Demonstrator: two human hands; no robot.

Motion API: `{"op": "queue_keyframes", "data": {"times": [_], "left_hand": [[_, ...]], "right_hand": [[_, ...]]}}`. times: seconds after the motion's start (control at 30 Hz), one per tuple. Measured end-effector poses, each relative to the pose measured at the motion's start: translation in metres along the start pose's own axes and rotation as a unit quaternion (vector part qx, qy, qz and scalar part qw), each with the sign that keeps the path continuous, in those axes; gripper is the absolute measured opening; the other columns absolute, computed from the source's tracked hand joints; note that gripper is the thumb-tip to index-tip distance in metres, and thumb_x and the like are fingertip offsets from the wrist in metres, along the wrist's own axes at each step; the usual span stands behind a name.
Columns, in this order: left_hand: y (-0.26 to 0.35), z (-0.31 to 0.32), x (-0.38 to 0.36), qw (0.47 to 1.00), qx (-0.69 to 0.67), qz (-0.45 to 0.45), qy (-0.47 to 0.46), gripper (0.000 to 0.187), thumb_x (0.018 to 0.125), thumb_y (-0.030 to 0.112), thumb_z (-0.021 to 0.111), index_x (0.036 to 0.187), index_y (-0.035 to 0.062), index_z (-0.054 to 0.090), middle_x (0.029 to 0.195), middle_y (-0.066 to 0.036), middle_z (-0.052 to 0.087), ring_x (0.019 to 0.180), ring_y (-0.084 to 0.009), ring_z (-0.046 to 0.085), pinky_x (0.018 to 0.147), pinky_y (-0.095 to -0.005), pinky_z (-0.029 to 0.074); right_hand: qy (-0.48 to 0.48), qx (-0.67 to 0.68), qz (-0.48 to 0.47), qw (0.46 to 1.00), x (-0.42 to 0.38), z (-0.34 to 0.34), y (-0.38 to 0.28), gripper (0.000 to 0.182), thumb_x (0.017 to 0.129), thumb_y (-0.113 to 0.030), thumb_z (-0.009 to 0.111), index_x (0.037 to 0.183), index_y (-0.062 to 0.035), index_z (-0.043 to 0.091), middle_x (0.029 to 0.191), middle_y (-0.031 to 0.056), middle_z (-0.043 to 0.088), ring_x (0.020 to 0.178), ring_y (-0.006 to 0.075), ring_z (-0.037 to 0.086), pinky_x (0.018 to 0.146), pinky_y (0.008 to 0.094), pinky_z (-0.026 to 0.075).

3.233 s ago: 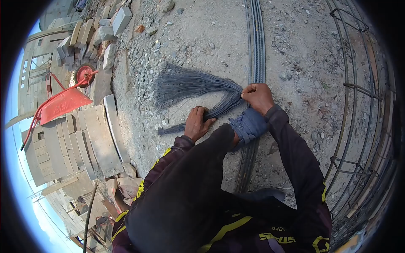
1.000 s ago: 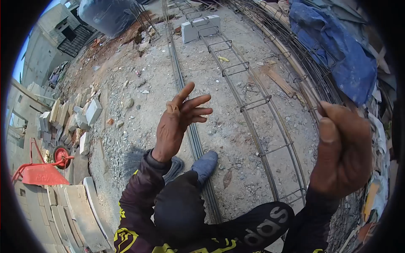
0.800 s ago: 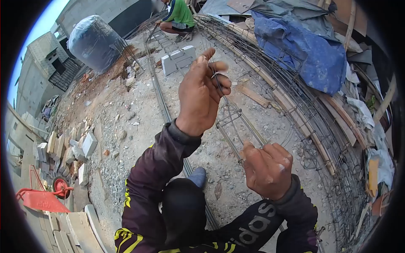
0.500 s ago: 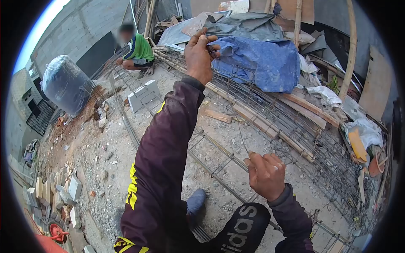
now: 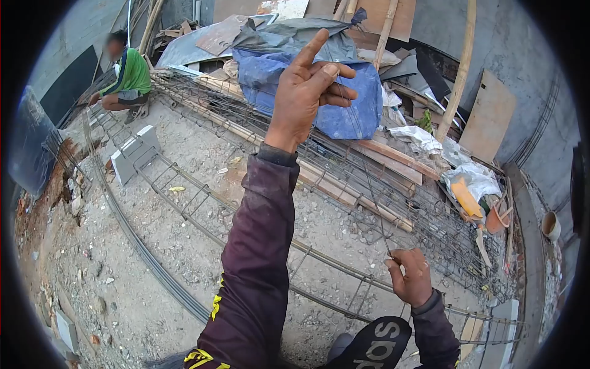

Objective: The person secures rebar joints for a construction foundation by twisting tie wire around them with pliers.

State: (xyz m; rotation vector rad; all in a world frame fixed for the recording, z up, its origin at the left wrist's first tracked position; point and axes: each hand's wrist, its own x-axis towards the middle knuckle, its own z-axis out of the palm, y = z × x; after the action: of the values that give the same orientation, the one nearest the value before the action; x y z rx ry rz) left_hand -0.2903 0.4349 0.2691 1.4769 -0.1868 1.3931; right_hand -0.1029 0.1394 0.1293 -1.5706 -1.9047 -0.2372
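Note:
My left hand (image 5: 310, 89) is raised near the blue tarp, its index finger stretched upward and the other fingers apart, loosely bent. Whether the wire touches these fingers is unclear. Lower right, my right hand (image 5: 410, 277) pinches a thin dark wire (image 5: 372, 197), which runs up toward the left hand. Beneath both hands lie long steel bars joined by rectangular stirrups (image 5: 298, 246) on the gravelly ground.
A person in green (image 5: 134, 77) squats at upper left. Behind is a blue tarp (image 5: 350, 117) over piled boards, beside bamboo poles (image 5: 461, 74). A rebar mesh pile (image 5: 424, 215) lies right. A pale block (image 5: 132, 154) and bundled bars (image 5: 144, 252) lie left.
The view has swung rightward. My left hand's fingers have spread from a pinch, with the index now extended. My right hand still grips the wire, slightly farther right and lower in view.

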Motion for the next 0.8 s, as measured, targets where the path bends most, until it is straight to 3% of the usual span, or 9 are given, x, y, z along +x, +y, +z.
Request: {"op": "queue_keyframes", "data": {"times": [0.2,0.3,0.4,0.47,0.53,0.6,0.67,0.8], "left_hand": [[-0.027,-0.040,0.000,0.991,-0.131,-0.026,-0.008,0.051,0.101,0.014,0.055,0.148,0.0064,0.037,0.103,-0.017,0.069,0.082,-0.0246,0.074,0.066,-0.0310,0.065],[-0.049,-0.050,-0.002,0.978,-0.203,-0.040,0.013,0.045,0.101,0.011,0.054,0.144,0.0056,0.042,0.103,-0.017,0.069,0.083,-0.0250,0.074,0.066,-0.0309,0.065],[-0.073,-0.052,-0.007,0.962,-0.262,-0.073,0.030,0.044,0.101,0.010,0.055,0.143,0.0049,0.043,0.103,-0.016,0.069,0.084,-0.0239,0.074,0.068,-0.0307,0.065],[-0.091,-0.045,-0.011,0.946,-0.302,-0.105,0.046,0.043,0.101,0.010,0.055,0.142,0.0046,0.045,0.103,-0.015,0.069,0.085,-0.0218,0.073,0.070,-0.0296,0.064],[-0.118,-0.039,-0.015,0.938,-0.315,-0.129,0.062,0.042,0.101,0.012,0.056,0.141,0.0068,0.047,0.102,-0.006,0.068,0.087,-0.0169,0.071,0.071,-0.0246,0.062],[-0.143,-0.028,-0.016,0.902,-0.374,-0.174,0.129,0.037,0.104,0.014,0.051,0.140,0.0091,0.047,0.092,-0.003,0.065,0.076,-0.0137,0.068,0.065,-0.0220,0.059],[-0.158,-0.007,-0.017,0.840,-0.455,-0.202,0.215,0.034,0.105,0.014,0.048,0.137,0.0059,0.049,0.081,-0.001,0.057,0.060,-0.0102,0.056,0.053,-0.0209,0.050],[-0.218,0.029,-0.030,0.772,-0.560,-0.213,0.211,0.025,0.105,0.011,0.044,0.126,0.0014,0.052,0.074,-0.001,0.049,0.051,-0.0088,0.040,0.044,-0.0225,0.038]], "right_hand": [[-0.063,-0.081,0.045,0.994,0.016,-0.018,-0.034,0.023,0.079,0.000,0.073,0.101,-0.0013,0.064,0.078,0.0124,0.065,0.071,0.0308,0.059,0.068,0.0412,0.045],[-0.055,-0.135,0.022,0.989,0.023,-0.028,-0.051,0.030,0.080,-0.001,0.072,0.109,-0.0008,0.065,0.076,0.0111,0.064,0.067,0.0289,0.057,0.067,0.0402,0.045],[-0.102,-0.193,0.032,0.975,0.030,-0.043,-0.078,0.040,0.081,-0.003,0.072,0.119,-0.0013,0.064,0.071,0.0089,0.061,0.065,0.0272,0.057,0.066,0.0381,0.044],[-0.193,-0.249,0.073,0.946,0.028,-0.058,-0.096,0.050,0.084,-0.010,0.073,0.131,-0.0028,0.058,0.063,0.0032,0.056,0.060,0.0222,0.057,0.065,0.0346,0.044],[-0.219,-0.262,0.083,0.936,0.030,-0.067,-0.111,0.052,0.090,-0.017,0.069,0.137,-0.0017,0.052,0.070,0.0065,0.065,0.061,0.0221,0.061,0.063,0.0338,0.045],[-0.217,-0.229,0.109,0.943,0.040,-0.073,-0.128,0.048,0.096,-0.024,0.062,0.136,-0.0001,0.051,0.074,0.0075,0.069,0.065,0.0245,0.065,0.063,0.0358,0.048],[-0.209,-0.226,0.134,0.942,0.036,-0.074,-0.139,0.048,0.097,-0.027,0.059,0.135,0.0013,0.051,0.077,0.0084,0.070,0.061,0.0260,0.065,0.054,0.0373,0.048],[-0.277,-0.230,0.233,0.904,0.037,-0.073,-0.162,0.052,0.096,-0.024,0.060,0.138,0.0035,0.047,0.082,0.0108,0.072,0.055,0.0266,0.065,0.047,0.0363,0.049]]}}
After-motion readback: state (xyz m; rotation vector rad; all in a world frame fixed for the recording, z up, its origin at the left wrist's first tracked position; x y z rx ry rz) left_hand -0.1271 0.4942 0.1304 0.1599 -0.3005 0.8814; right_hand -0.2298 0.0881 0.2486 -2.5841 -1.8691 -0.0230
